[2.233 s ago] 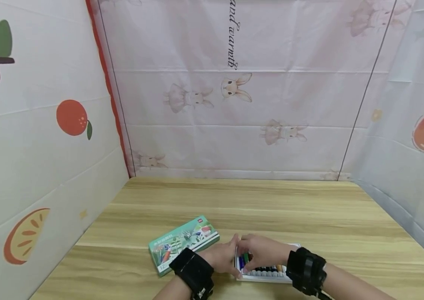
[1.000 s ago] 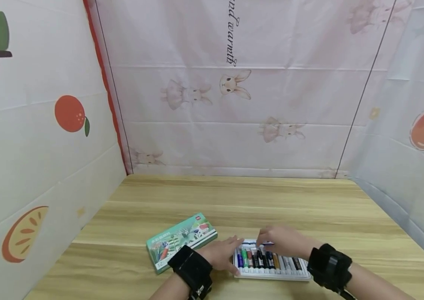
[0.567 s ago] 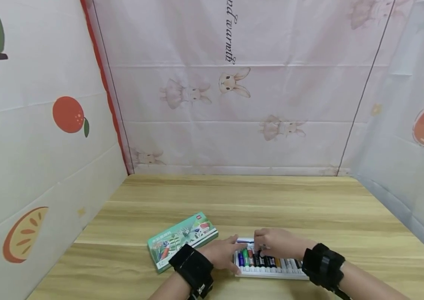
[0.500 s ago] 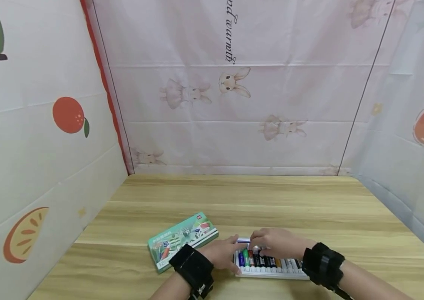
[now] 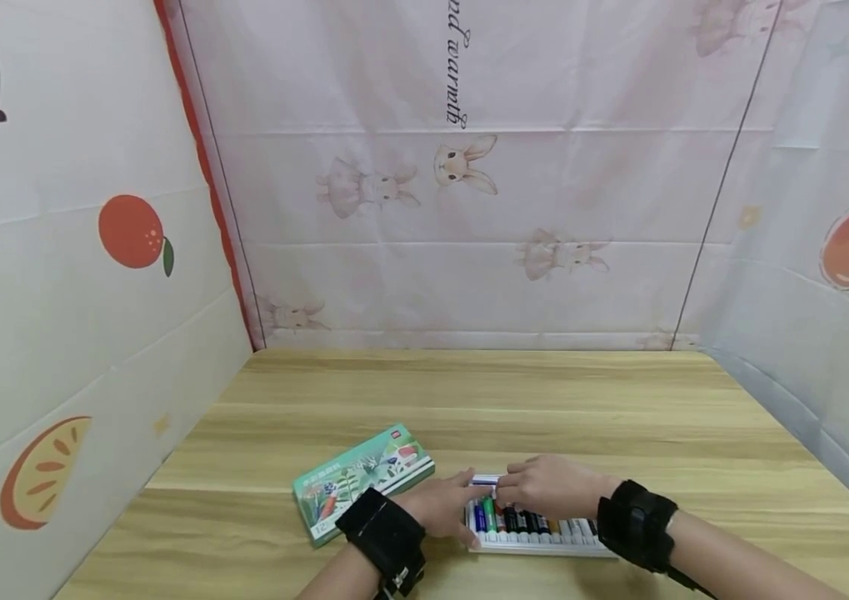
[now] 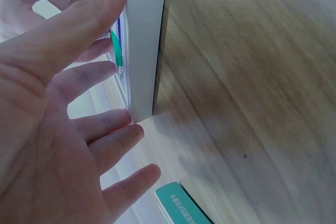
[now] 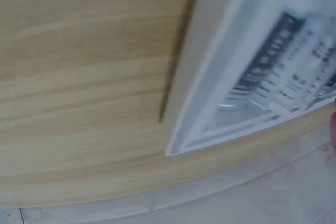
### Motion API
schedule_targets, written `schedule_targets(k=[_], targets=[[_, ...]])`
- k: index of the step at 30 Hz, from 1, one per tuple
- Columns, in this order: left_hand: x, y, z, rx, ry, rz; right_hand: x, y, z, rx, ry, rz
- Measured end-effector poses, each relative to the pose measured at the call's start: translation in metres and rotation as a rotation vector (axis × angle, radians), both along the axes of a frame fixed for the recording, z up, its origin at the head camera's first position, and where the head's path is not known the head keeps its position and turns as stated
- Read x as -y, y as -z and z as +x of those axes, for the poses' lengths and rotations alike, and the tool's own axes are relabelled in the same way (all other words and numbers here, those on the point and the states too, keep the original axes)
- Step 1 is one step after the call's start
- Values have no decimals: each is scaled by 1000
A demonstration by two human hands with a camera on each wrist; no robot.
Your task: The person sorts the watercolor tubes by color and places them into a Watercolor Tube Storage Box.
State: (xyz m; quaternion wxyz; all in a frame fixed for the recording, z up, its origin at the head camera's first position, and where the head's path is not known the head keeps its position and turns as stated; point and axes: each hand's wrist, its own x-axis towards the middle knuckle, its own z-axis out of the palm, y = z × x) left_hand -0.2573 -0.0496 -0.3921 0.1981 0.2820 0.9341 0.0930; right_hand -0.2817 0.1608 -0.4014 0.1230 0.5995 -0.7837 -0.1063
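Note:
A shallow white tray (image 5: 544, 550) of paint tubes (image 5: 521, 522) sits on the table in the head view. My left hand (image 5: 435, 507), fingers spread, touches its left end; in the left wrist view the thumb lies over the tray edge, with fingertips at the corner. Over the left-middle tubes is my right hand (image 5: 555, 487), fingers bent down into the tray. Its fingertips are hidden, so whether they pinch a tube is unclear. Blue and green tubes show between the hands. In the right wrist view, blurred printed tubes (image 7: 268, 61) lie at the tray's other end.
A green illustrated box (image 5: 364, 482) lies angled just left of the tray, partly behind the left wrist's black strap (image 5: 382, 533). Wood-grain table (image 5: 484, 408) extends behind. Printed cloth walls (image 5: 394, 292) stand at the back and both sides.
My right hand left the tray's left end, moved right over the tubes, then came slightly back left. My left fingers spread wider at the tray's end. The green box stayed put.

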Motion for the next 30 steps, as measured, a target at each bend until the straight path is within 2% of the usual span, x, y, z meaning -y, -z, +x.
schedule_targets(k=[5,8,10,15,17,19,25,30], targets=[[2,2,0,-11,3,4,10,-7,-2,235,136,13],[3,3,0,-12,1,9,15,-11,-1,307,179,17],[3,3,0,-14,4,11,16,-11,-1,296,173,23],[3,2,0,-6,-8,2,15,-10,-2,80,74,72],[2,2,0,-1,-14,-2,11,-7,-2,25,57,65],[2,3,-1,-2,-12,-3,6,-5,-3,30,70,35],[1,3,-2,-21,32,0,-5,-3,3,181,162,-102],[1,2,-3,-59,71,-16,-3,-3,8,206,199,-122]])
